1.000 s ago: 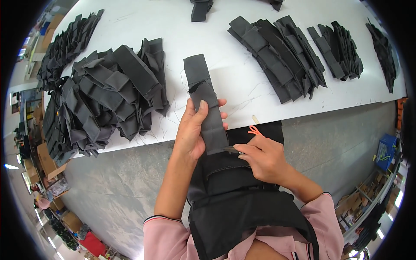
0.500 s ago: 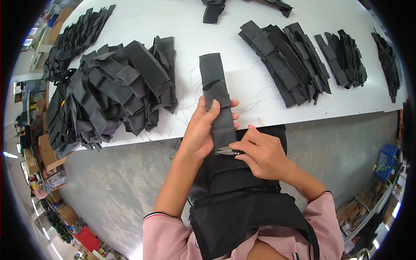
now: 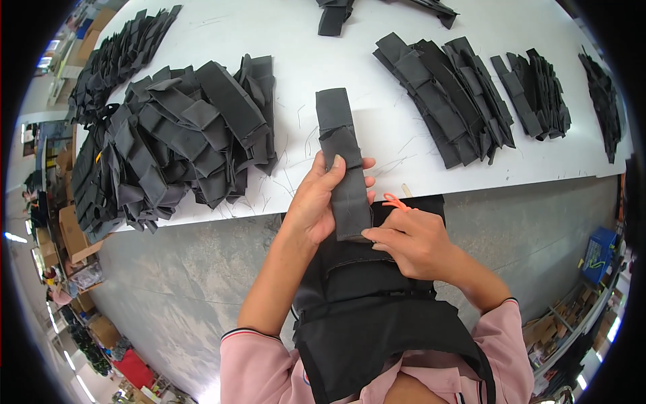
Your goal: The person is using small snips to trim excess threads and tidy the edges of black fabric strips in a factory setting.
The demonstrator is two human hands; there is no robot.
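A dark grey folded fabric strip (image 3: 351, 202) stretches away from me over the table's near edge. My left hand (image 3: 315, 205) is closed round its middle, thumb on top and fingertips showing past the right side. At the strip's near end, my right hand (image 3: 422, 244) is closed on small thread snips, with thumb and forefinger at the lower right corner of the fabric. An orange loop (image 3: 396, 201) sticks out above that hand. The snips' blades are mostly hidden by the fingers and the strip.
On the white table (image 3: 296, 114) lies a big heap of dark strips (image 3: 178, 135) at left, with a neater stack (image 3: 447, 101) at right. Further bundles (image 3: 535, 94) are beyond it. Loose threads litter the tabletop. A black apron (image 3: 383, 343) covers my lap.
The snips' blades, seen over the strip's near end before, are now mostly out of sight. My right fingers have closed in on the corner, and the orange loop shows more.
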